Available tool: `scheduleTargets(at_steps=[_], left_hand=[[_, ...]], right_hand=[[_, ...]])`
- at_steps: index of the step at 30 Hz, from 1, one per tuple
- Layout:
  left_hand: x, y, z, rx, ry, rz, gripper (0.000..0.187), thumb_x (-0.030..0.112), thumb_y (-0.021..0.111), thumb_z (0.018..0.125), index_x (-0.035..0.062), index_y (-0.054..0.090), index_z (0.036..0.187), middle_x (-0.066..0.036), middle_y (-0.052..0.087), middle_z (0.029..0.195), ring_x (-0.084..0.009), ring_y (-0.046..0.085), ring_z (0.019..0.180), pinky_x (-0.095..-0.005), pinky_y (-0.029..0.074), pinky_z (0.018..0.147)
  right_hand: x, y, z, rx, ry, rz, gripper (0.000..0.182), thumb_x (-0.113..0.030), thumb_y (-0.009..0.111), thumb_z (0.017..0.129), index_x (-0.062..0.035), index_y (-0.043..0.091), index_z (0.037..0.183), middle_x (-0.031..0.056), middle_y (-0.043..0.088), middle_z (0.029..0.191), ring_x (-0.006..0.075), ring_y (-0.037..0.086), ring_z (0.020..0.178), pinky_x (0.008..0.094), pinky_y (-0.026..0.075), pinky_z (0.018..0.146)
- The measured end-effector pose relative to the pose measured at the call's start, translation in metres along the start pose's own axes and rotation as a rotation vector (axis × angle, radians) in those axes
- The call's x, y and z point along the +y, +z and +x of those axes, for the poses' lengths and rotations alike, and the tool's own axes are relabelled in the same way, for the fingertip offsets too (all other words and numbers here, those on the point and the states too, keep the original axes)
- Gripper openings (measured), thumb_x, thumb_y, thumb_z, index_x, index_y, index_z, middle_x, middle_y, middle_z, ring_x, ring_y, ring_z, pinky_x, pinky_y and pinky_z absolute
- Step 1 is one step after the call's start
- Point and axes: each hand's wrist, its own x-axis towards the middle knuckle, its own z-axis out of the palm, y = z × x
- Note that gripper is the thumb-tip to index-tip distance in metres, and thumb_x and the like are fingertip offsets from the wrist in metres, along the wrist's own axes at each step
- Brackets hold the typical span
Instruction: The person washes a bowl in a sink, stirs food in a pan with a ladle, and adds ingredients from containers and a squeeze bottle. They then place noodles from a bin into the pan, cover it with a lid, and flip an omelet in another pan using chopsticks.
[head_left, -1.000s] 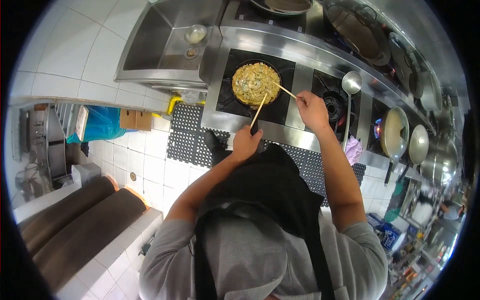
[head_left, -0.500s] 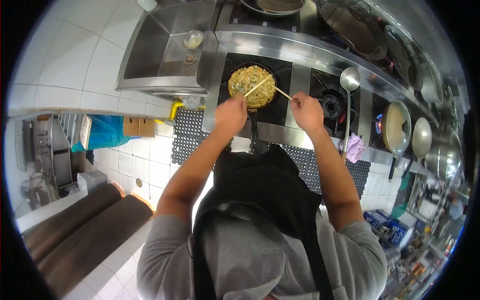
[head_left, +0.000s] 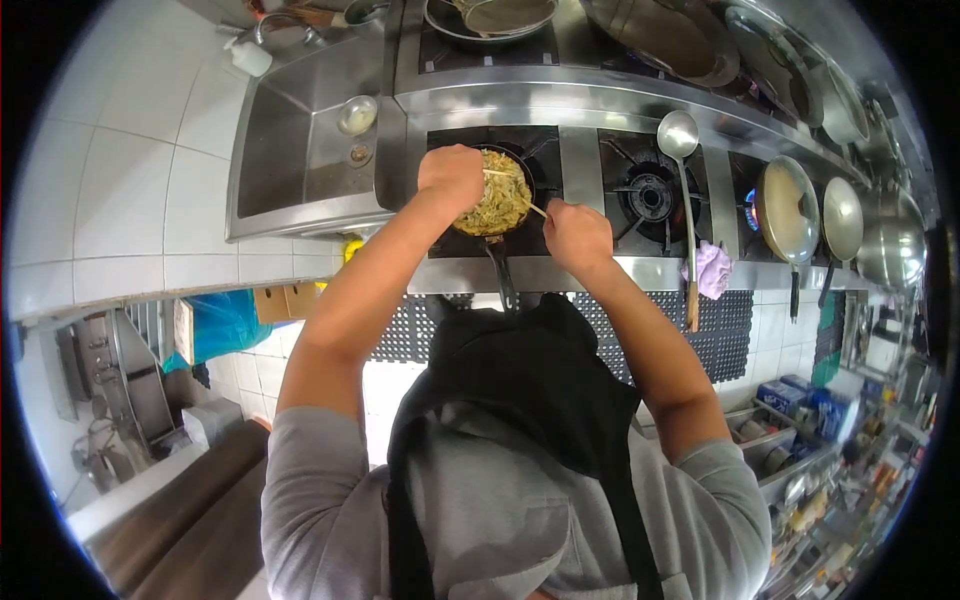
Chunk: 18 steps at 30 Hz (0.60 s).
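Observation:
A round, flat, yellowish pancake-like food (head_left: 497, 205) fills a black frying pan on the stove's left burner. The pan's handle (head_left: 502, 272) points toward my body, with neither hand on it. My left hand (head_left: 453, 180) is closed on a light stick at the pan's upper left, the stick's tip over the food. Closed too, my right hand (head_left: 579, 236) grips another light stick that reaches the food's right edge. Both sticks look like chopsticks.
A steel sink (head_left: 300, 150) holding a small bowl (head_left: 357, 115) lies left. Rightward are an open burner (head_left: 650, 198), a long ladle (head_left: 679, 136), a purple cloth (head_left: 712, 270) and a pan (head_left: 787, 212) beside a blue flame. More pans stand behind.
My left hand has moved up along the pan's left side, now covering some of the food. My right hand is slightly lower relative to the pan. The view has shifted.

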Motion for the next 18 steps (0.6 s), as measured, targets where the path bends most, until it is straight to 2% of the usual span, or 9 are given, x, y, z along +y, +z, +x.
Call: scheduleTargets(at_steps=[5,9,12,14,16,17,18], left_hand=[[0.012,0.001,0.012,0.048,0.045,-0.001,0.023,0.01,0.071,0.087,0.0032,0.085,0.103,-0.02,0.083,0.107,-0.0362,0.081,0.104,-0.0454,0.065,0.089],[-0.011,0.016,0.022,-0.01,0.013,-0.059,0.023,0.009,0.071,0.087,0.0017,0.085,0.104,-0.019,0.083,0.109,-0.0367,0.081,0.105,-0.0459,0.065,0.09],[-0.039,0.016,0.006,0.034,-0.048,-0.064,0.021,0.012,0.068,0.091,0.0039,0.084,0.1,-0.019,0.082,0.106,-0.039,0.08,0.102,-0.0484,0.065,0.09],[-0.049,0.017,-0.013,0.103,-0.084,-0.18,0.023,0.015,0.061,0.097,0.0056,0.083,0.097,-0.021,0.08,0.102,-0.0423,0.078,0.099,-0.0513,0.063,0.089],[-0.042,0.031,-0.044,0.169,-0.182,-0.315,0.023,0.02,0.066,0.098,0.0054,0.084,0.096,-0.022,0.081,0.102,-0.0401,0.08,0.099,-0.0533,0.063,0.087],[-0.041,0.065,-0.052,0.26,-0.174,-0.452,0.026,0.024,0.067,0.1,0.0043,0.082,0.095,-0.023,0.08,0.099,-0.041,0.079,0.093,-0.0545,0.062,0.084],[-0.038,0.103,-0.06,0.349,-0.162,-0.589,0.029,0.029,0.067,0.102,0.0032,0.08,0.094,-0.025,0.079,0.096,-0.0418,0.078,0.087,-0.0556,0.06,0.081]], right_hand=[[-0.014,0.011,0.033,0.05,0.035,0.016,0.014,-0.018,0.066,0.097,-0.0053,0.073,0.097,0.0203,0.079,0.091,0.0423,0.077,0.091,0.0547,0.061,0.084],[-0.001,0.03,0.041,0.018,0.001,-0.045,0.016,-0.019,0.064,0.099,-0.0059,0.074,0.1,0.0205,0.079,0.091,0.0429,0.077,0.09,0.0555,0.061,0.084],[0.005,0.018,0.032,0.033,-0.012,-0.029,0.018,-0.021,0.064,0.099,-0.0061,0.074,0.101,0.021,0.079,0.091,0.0436,0.077,0.088,0.0566,0.061,0.082],[0.005,0.004,0.022,0.067,-0.001,-0.002,0.018,-0.022,0.065,0.099,-0.0061,0.074,0.102,0.0213,0.078,0.091,0.0441,0.077,0.088,0.0572,0.06,0.082],[0.003,-0.004,0.007,0.169,0.016,0.11,0.014,-0.018,0.068,0.099,-0.0064,0.073,0.105,0.0201,0.076,0.086,0.044,0.076,0.086,0.0539,0.059,0.077],[-0.001,-0.001,0.002,0.173,0.005,0.112,0.014,-0.018,0.068,0.099,-0.0064,0.073,0.105,0.0201,0.076,0.086,0.044,0.076,0.086,0.0539,0.059,0.077],[-0.006,0.006,-0.004,0.208,0.07,0.339,0.014,-0.019,0.068,0.101,-0.0064,0.071,0.108,0.0215,0.077,0.089,0.0449,0.076,0.087,0.0533,0.059,0.077]])
